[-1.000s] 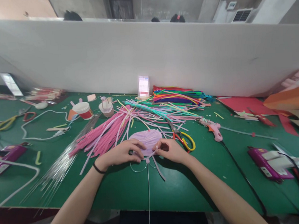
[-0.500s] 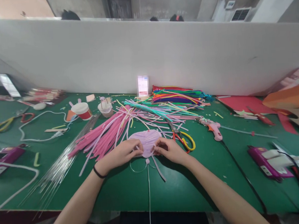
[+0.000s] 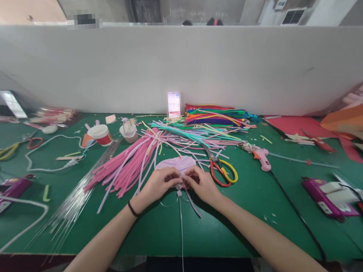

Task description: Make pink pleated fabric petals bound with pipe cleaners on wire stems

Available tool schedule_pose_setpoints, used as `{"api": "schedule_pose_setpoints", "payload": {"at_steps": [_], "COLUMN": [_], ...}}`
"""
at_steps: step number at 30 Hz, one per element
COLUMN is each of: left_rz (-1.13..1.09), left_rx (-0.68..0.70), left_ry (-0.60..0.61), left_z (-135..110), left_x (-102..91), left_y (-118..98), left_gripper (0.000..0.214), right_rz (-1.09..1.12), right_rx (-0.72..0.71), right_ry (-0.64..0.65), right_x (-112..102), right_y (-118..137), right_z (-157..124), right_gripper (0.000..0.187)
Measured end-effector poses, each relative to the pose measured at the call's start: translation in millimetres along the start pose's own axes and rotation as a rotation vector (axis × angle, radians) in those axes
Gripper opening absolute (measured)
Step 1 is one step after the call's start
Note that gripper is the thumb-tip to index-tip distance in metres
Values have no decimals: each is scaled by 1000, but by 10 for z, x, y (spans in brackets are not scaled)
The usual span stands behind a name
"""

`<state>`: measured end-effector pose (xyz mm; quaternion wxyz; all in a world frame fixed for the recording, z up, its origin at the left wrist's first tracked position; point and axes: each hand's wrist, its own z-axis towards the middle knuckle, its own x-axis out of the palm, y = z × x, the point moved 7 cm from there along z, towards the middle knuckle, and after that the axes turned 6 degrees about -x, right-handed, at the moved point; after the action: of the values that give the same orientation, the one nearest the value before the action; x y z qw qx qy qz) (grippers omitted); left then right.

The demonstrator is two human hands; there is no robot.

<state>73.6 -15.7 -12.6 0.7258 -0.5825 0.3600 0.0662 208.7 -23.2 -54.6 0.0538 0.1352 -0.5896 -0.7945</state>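
Note:
A rounded lilac pipe-cleaner piece (image 3: pixel 177 163) lies in front of me, its ribs side by side. My left hand (image 3: pixel 163 183) pinches its lower edge from the left. Opposite it, my right hand (image 3: pixel 202 184) pinches the same edge, so the fingertips of both nearly meet and hide part of it. Just below is a small lilac ball (image 3: pixel 179 193), from which a thin wire stem (image 3: pixel 181 234) runs toward me. A lilac strip (image 3: pixel 194 205) sticks out under my right hand. Thin curved wire shows below my left hand.
Pink pipe cleaners (image 3: pixel 124 166) and a silver wire bundle (image 3: pixel 77 197) lie left. Scissors (image 3: pixel 223 173) with red and yellow handles rest right of my hand, beyond them a pink glue gun (image 3: pixel 263 159). A purple power strip (image 3: pixel 320 197) sits right, a paper cup (image 3: pixel 100 135) left.
Both hands have moved inward along the lilac piece's lower edge, and their fingertips are now close together at its bottom middle. The view has shifted slightly.

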Motion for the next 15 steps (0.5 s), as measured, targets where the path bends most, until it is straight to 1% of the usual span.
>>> {"api": "schedule_pose_setpoints", "payload": {"at_steps": [2, 6, 9, 10, 12, 15], "left_rz": [-25, -55, -124, -166, -233, -219], "left_rx": [-3, -32, -77, -90, -108, -104], "left_ry": [-38, -32, -57, -66, -80, -93], "left_z": [9, 15, 12, 11, 13, 20], "left_x": [-25, -19, -18, -15, -5, 4], "left_y": [4, 31, 83, 102, 136, 156], "left_gripper": [13, 14, 12, 13, 22, 29], "right_rz": [36, 40, 1, -21, -58, -63], "right_rx": [8, -15, -41, -52, -73, -81], "right_ry": [-12, -7, -20, -30, -39, -32], "right_x": [1, 16, 15, 10, 10, 28], "right_y": [7, 59, 81, 87, 95, 94], "right_z": [-2, -1, 11, 17, 28, 34], "right_gripper": [17, 18, 19, 20, 20, 20]}}
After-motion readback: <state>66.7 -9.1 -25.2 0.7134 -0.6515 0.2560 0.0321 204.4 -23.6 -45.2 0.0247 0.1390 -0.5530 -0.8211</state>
